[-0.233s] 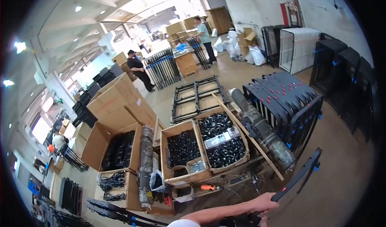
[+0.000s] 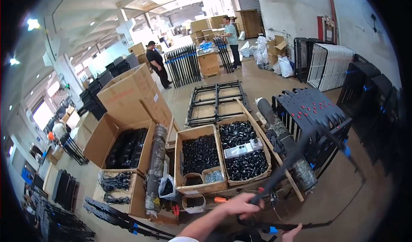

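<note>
My left hand [image 2: 241, 205] is closed around a black metal bar of a thin tubular frame [image 2: 296, 152]. The bar slants up to the right over the boxes and carries blue clips [image 2: 345, 150]. My right hand [image 2: 293, 233] shows only at the lower edge, just under the frame's lower bar [image 2: 309, 225]; its grip is cut off by the picture's edge. Right behind the hands stand two open cardboard boxes of small black parts [image 2: 199, 154] [image 2: 244, 150], the right one with a grey device lying on top.
A stack of black panels [image 2: 309, 109] stands at right, with a wrapped roll [image 2: 279, 130] beside it. Black frames [image 2: 216, 100] lie on the floor beyond. Large cardboard boxes [image 2: 124, 96] are at left. Two people [image 2: 156, 64] [image 2: 232, 38] stand far back.
The black frame has swung upward, its bar now reaching higher over the stack at right. My left hand has shifted left along with it.
</note>
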`<state>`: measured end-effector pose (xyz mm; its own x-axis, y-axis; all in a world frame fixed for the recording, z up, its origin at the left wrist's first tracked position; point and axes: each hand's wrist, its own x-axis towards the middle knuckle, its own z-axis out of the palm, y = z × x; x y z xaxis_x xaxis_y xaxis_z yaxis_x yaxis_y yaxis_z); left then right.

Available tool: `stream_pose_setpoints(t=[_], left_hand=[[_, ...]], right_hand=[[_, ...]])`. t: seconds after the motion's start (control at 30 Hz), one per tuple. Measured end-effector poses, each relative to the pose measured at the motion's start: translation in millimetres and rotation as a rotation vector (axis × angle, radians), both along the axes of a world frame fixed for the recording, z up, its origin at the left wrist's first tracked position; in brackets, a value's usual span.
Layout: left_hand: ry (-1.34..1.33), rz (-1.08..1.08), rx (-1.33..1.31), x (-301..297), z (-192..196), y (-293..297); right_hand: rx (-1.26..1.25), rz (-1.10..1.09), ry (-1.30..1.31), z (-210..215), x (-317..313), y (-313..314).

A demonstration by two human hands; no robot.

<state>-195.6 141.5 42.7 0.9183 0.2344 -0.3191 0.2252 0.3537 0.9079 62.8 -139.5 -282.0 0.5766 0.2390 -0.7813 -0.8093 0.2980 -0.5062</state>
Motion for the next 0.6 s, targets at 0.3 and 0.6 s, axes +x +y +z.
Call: stream_pose_setpoints(t=[0.3, 0.6], left_hand=[[-0.003, 1.245, 0.205, -161.5, -61.6, 107.9], [0.629, 1.567, 0.359, -422.8, -156.6, 145.9]], right_hand=[[0.393, -0.176, -0.738, 285.2, 119.7, 58.5], [0.186, 0.400, -0.845, 304.0, 11.5, 226.7]])
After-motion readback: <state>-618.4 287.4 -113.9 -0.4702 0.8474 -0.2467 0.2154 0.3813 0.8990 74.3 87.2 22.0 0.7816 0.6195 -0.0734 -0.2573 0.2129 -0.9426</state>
